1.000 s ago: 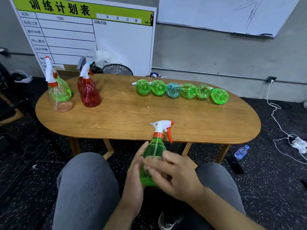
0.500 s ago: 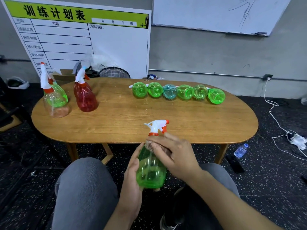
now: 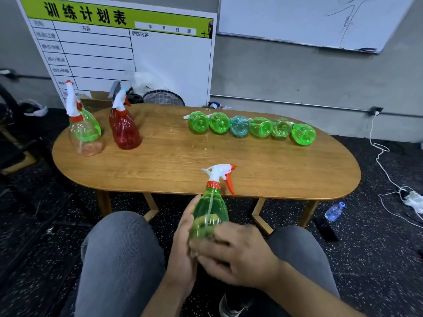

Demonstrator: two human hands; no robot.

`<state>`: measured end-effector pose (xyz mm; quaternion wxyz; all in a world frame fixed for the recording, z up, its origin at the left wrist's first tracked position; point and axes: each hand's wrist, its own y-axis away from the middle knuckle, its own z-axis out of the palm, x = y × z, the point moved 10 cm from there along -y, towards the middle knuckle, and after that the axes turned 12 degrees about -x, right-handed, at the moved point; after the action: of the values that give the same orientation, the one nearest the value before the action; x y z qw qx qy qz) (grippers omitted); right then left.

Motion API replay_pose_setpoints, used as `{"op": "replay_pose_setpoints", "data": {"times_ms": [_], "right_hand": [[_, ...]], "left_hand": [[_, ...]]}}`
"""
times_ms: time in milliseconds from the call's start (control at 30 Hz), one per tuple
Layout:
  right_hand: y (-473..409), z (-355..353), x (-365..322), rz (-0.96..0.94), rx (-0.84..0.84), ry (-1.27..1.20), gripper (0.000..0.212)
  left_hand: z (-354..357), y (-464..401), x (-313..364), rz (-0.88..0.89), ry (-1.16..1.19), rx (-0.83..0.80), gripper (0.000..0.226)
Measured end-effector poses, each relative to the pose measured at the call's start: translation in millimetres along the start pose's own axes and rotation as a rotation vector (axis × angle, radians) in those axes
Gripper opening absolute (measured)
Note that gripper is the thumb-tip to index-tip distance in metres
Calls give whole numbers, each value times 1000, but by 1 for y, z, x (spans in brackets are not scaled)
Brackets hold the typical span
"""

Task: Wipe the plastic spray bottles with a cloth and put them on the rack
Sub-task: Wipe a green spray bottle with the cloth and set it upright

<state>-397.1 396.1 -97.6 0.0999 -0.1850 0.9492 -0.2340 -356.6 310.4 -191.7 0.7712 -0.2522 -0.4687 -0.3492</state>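
While held upright between the knees point(image 3: 119, 255), just short of the worktop point(image 3: 183, 165) edge: green bottle point(image 3: 211, 213), white sprayer head with orange trigger on top. Left hand point(image 3: 184, 245) against the bottle's left side, fingers lying fairly straight up along it, palm cupping the lower body. Right hand point(image 3: 238, 255) laid across the lower front, fingers curled over the base; motion-blurred, and whether a cloth sits beneath them cannot be told. On the worktop, far right: row of six bottles point(image 3: 250, 128) lying on their sides, bases toward the camera, touching or nearly so, five green and one blue point(image 3: 239, 125), third from the left. Far left: red bottle point(image 3: 124, 131) standing upright with white sprayer, and near it a clear bottle point(image 3: 85, 138) with a green one point(image 3: 90, 126) close behind, both upright. Behind the worktop: chart board point(image 3: 128, 51) with green header leaning on the wall, whiteboard point(image 3: 309, 17) to its right. On the dark speckled floor, right: small water bottle point(image 3: 334, 211), white cable point(image 3: 384, 165) running from a wall socket.
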Motion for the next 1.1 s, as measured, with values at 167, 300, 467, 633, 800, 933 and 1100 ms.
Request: {"op": "replay_pose_setpoints", "data": {"times_ms": [167, 300, 467, 633, 800, 933, 1100], "right_hand": [[-3, -9, 0, -49, 13, 80, 22], [-14, -20, 46, 210, 103, -42, 29], [-21, -22, 90, 431, 121, -155, 35], [-9, -31, 101, 500, 205, -342, 33], [0, -45, 115, 597, 312, -410, 28], [-3, -43, 110, 566, 261, -297, 30], [-13, -34, 91, 508, 181, -119, 28]], "left_hand": [[3, 0, 2, -10, 53, -2, 51], [7, 0, 5, -28, -22, 4, 53], [14, 1, 6, -32, -77, -70, 85], [12, -1, 1, -16, -32, -77, 86], [12, 0, -2, -41, 31, -51, 76], [13, -2, 1, -26, 33, -48, 66], [14, -4, 1, -16, 5, -64, 61]]}}
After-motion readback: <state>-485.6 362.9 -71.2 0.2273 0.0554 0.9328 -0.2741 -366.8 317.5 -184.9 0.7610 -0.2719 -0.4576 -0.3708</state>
